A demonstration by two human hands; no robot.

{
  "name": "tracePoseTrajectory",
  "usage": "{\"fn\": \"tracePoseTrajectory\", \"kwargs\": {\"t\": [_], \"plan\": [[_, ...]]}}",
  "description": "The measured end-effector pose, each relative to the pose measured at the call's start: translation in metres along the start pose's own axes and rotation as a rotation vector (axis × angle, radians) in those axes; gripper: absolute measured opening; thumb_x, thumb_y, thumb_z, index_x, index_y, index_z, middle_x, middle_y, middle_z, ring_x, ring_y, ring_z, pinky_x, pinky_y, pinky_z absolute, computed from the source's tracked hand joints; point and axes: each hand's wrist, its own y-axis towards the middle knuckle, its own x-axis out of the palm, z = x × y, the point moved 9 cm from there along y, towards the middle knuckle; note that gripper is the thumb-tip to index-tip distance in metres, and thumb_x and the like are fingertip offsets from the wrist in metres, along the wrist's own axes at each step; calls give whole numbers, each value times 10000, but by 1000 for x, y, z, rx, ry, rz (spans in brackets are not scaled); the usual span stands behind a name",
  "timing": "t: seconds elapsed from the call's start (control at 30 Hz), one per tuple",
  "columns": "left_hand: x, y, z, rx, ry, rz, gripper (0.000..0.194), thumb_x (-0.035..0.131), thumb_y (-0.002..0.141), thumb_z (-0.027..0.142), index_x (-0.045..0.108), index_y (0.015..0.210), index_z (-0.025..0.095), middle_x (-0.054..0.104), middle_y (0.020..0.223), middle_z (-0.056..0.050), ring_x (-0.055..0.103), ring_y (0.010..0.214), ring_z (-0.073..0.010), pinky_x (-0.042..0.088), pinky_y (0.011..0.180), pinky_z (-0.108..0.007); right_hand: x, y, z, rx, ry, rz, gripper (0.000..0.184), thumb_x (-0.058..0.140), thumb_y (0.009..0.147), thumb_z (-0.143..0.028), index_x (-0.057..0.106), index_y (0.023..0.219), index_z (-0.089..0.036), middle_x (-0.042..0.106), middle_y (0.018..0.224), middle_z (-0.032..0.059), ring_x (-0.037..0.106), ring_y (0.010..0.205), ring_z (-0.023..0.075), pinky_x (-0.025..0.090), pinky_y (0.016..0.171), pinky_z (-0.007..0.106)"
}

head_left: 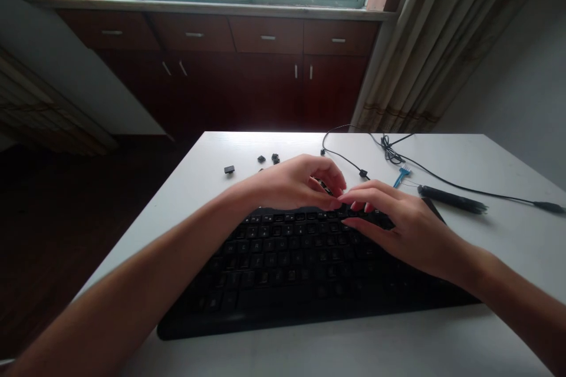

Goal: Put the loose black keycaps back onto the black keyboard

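Note:
A black keyboard [283, 271] lies across the white table [508, 235] in front of me. My left hand [294, 182] hovers over the keyboard's far edge, fingers curled and pinched together on something small and dark that I cannot make out. My right hand [398, 224] rests on the top key rows just to the right, fingers stretched out flat and pressing on the keys, its fingertips meeting those of the left hand.
Loose black keycaps [229, 169] and smaller black bits [275, 158] lie beyond the keyboard at the left. A black cable [354, 165], a blue keycap puller [401, 175] and a black pen-like tool [451, 199] lie at the right. Dark wooden cabinets [265, 70] stand under a window.

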Motion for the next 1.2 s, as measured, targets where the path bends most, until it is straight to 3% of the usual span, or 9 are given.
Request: {"fn": "tracePoseTrajectory", "kwargs": {"t": [0.2,0.4,0.63,0.9,1.1,1.2], "plan": [[6,1,-5,-25,-19,-36,349,759,793,283,605,1095,199,673,1202,-85,692,1018,-199,560,816,-313,2,-1,1,-31,29,103,297,595,934,-164,611,1222,-232,661,1128,72,664,986,180,581,837,325],[14,1,-14,-83,-15,-121,379,742,813,274,609,1162,209,722,1112,-80,698,1027,-214,554,831,-326,6,-7,0,-41,-6,133,350,612,911,-140,620,1254,-209,633,1119,82,647,961,165,578,813,310],[17,-1,-12,-110,-49,-149,358,687,859,340,635,1179,188,740,1076,-77,702,1016,-205,548,845,-299,6,-11,3,-55,-15,148,238,672,906,-208,664,1143,-223,673,1081,73,669,943,178,589,828,339],[-9,-7,2,-72,261,10,321,636,868,458,711,1085,235,732,1126,-33,675,1031,-198,507,776,-242,17,-24,4,62,-36,61,133,676,905,-273,728,1019,-230,681,1044,62,683,883,176,602,769,311],[-12,-9,3,-84,307,32,336,622,868,495,731,1062,244,746,1089,-23,679,1003,-199,505,752,-231,28,-25,-18,-60,-247,-40,258,576,947,-176,697,1175,-180,666,1100,112,653,951,232,588,820,400],[-11,-9,4,-75,292,33,330,626,863,484,737,1055,239,748,1066,-25,682,983,-197,505,736,-228,25,-26,-21,-78,-238,-12,243,564,943,-142,702,1141,-169,680,1078,117,664,921,228,596,785,386]]}}
